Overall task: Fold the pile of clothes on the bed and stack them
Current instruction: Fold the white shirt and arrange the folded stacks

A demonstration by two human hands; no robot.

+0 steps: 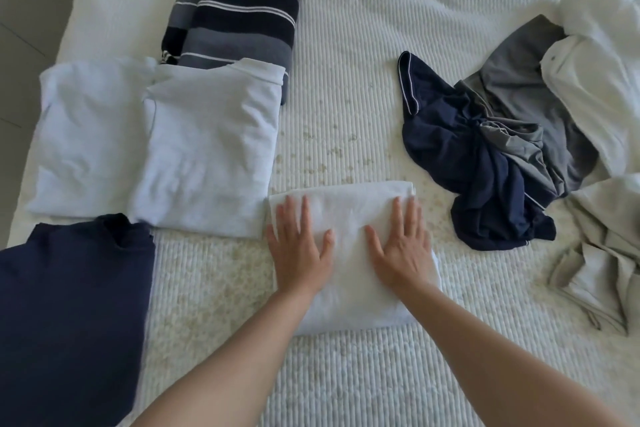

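A folded white garment [349,218] lies on the bed in front of me. My left hand [299,250] presses flat on its left part with fingers spread. My right hand [401,246] presses flat on its right part, fingers straight. To the left lie folded pieces: two pale blue tops [207,149] [86,135], a striped dark towel [239,17] behind them, and a navy garment [69,305] at the near left. An unfolded pile sits at the right: a navy piece [478,163], a grey piece [519,97], white and beige clothes [595,87].
The white textured bedspread [346,62] covers the bed. The bed's left edge [74,10] borders a grey floor at the far left. A crumpled beige garment [602,253] lies at the right near the pile.
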